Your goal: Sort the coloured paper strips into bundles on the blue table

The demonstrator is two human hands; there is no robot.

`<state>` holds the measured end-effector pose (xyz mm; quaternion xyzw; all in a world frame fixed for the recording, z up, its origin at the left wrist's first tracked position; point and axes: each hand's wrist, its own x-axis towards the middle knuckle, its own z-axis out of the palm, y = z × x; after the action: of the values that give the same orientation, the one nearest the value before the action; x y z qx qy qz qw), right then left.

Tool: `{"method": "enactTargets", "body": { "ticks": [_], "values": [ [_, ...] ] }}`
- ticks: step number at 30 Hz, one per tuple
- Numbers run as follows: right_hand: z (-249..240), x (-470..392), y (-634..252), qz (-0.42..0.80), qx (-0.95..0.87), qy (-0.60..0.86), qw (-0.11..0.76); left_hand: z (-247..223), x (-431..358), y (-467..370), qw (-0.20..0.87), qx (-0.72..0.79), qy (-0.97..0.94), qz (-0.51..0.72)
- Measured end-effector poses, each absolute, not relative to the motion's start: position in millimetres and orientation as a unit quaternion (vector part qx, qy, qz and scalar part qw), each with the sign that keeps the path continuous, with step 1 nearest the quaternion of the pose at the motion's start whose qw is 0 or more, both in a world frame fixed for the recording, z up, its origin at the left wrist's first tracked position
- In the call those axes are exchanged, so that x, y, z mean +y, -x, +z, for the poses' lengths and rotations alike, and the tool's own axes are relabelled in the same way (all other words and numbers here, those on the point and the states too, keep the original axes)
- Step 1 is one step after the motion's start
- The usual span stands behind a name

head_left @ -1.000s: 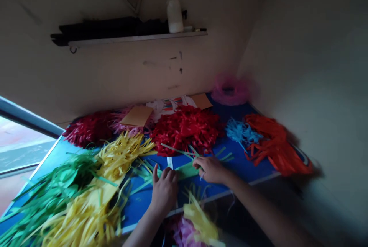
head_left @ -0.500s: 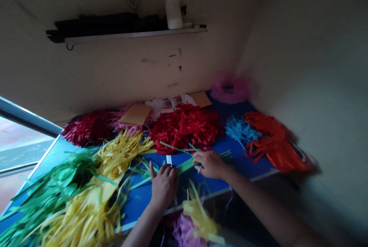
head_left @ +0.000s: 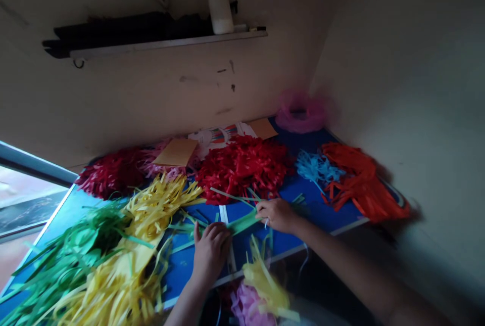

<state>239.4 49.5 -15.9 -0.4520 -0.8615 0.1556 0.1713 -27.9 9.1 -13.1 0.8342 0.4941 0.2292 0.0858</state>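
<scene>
A green crepe-paper strip (head_left: 244, 221) stretches between my hands over the blue table (head_left: 182, 265). My left hand (head_left: 213, 247) lies on the strip's left end, fingers over it and thumb standing apart. My right hand (head_left: 276, 216) pinches the strip's right part between thumb and fingers; something small and white shows under those fingers. Thin green strips (head_left: 229, 195) stick out beyond my right fingertips. Loose green cuttings lie around both hands. Just behind them sits a red paper-fringe bundle (head_left: 242, 167).
Yellow fringe (head_left: 113, 285) and green fringe (head_left: 71, 255) cover the left side. Blue fringe (head_left: 318, 168) and orange fringe (head_left: 366, 184) lie at right. A pink bag (head_left: 301, 113) is in the back corner. A wall shelf (head_left: 170, 42) holds a white bottle (head_left: 220, 5).
The view has shifted slightly. My left hand has drawn a little left and down along the strip. My right hand keeps its pinch with the wrist slightly turned.
</scene>
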Motion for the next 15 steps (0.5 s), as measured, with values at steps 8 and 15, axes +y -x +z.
{"method": "enactTargets", "body": {
  "ticks": [8,15],
  "values": [
    [-9,50,-236,0.191,-0.832,0.485,0.190,-4,11,29,0.120,0.534,-0.813,0.201],
    [-11,54,-219,0.159,-0.784,0.577,0.162,3,16,11,0.070,0.596,-0.781,0.173]
  ]
}}
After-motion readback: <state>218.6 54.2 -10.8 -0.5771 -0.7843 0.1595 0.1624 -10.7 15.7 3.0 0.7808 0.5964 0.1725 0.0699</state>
